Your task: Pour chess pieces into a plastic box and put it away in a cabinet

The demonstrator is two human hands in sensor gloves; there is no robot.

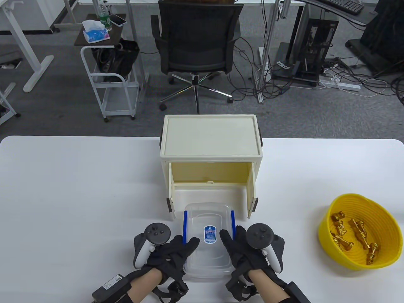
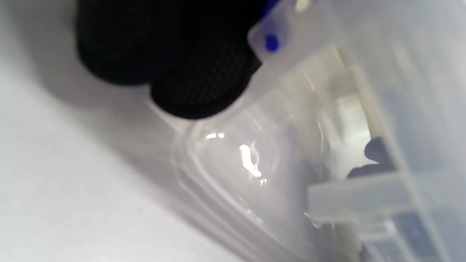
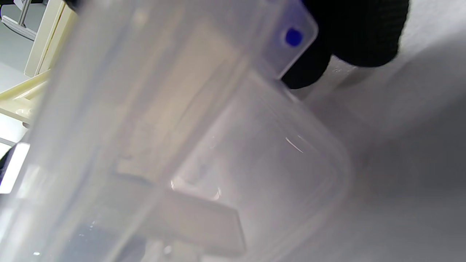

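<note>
While both hands [image 1: 172, 252] [image 1: 244, 252] grasp the lidded plastic box [image 1: 208, 240], chess pieces [image 1: 353, 236] fill the yellow bowl [image 1: 325, 233].

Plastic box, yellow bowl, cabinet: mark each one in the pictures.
plastic box [image 1: 209, 221], table view, on its clear lid above the label.
yellow bowl [image 1: 325, 232], table view, on its left wall.
cabinet [image 1: 210, 134], table view, on its flat cream top.

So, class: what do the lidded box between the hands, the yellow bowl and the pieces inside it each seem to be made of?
Plastic box: clear, slightly frosted plastic; the table shows through it, with blue clip strips along the lid.
Yellow bowl: likely matte plastic, with ridged rings inside; woven material cannot be ruled out.
Chess pieces: shiny gold finish with bright glints; metal or gold-coated plastic, hard to tell.
</note>
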